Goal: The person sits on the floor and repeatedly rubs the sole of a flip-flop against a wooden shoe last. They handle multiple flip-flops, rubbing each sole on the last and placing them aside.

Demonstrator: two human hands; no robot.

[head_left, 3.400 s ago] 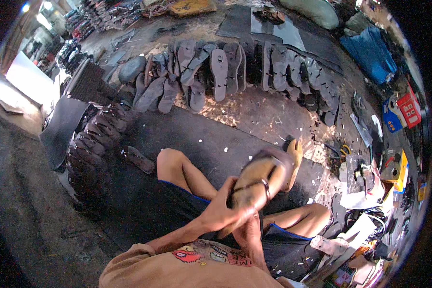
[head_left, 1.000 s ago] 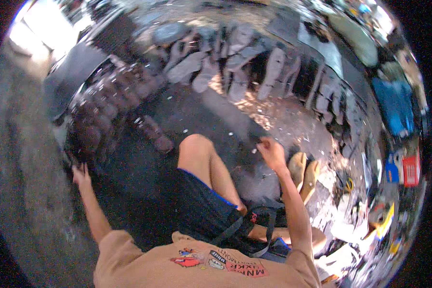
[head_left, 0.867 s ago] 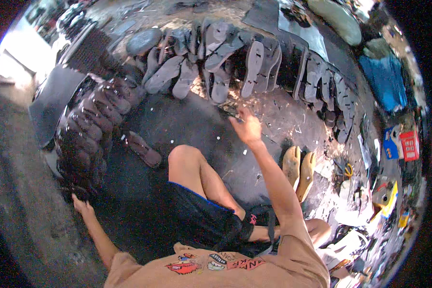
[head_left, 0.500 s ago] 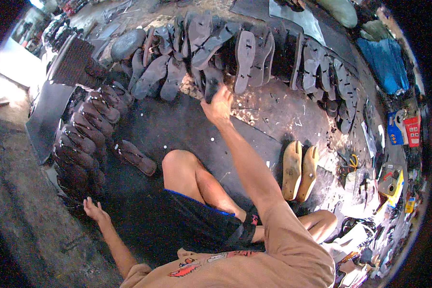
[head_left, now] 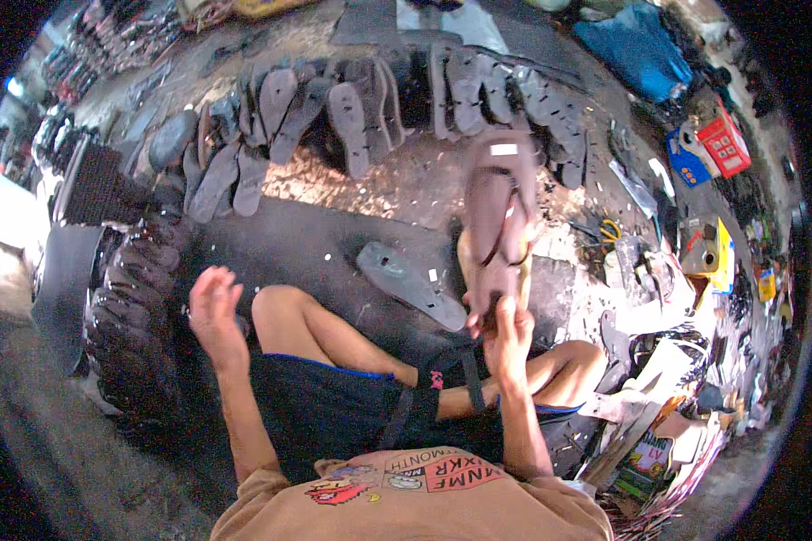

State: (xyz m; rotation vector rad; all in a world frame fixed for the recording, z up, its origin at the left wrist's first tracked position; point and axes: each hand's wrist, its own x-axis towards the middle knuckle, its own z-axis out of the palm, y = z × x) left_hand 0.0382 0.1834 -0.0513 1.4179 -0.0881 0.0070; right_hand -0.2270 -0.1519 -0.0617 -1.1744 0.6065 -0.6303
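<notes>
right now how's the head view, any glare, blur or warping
Head view: strong fisheye, a black rim around the frame and the row of dark soles bending toward the top edge; a sunlit patch glares on the littered ground; the left side lies in shadow; the brown sandal held up by the right hand looks slightly soft, as does the raised left hand.

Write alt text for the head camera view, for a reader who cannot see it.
A seated person's right hand holds up a dark strapped sandal by its heel, while the left hand hovers open and empty. A loose sole lies on the dark mat, before a row of soles.
</notes>
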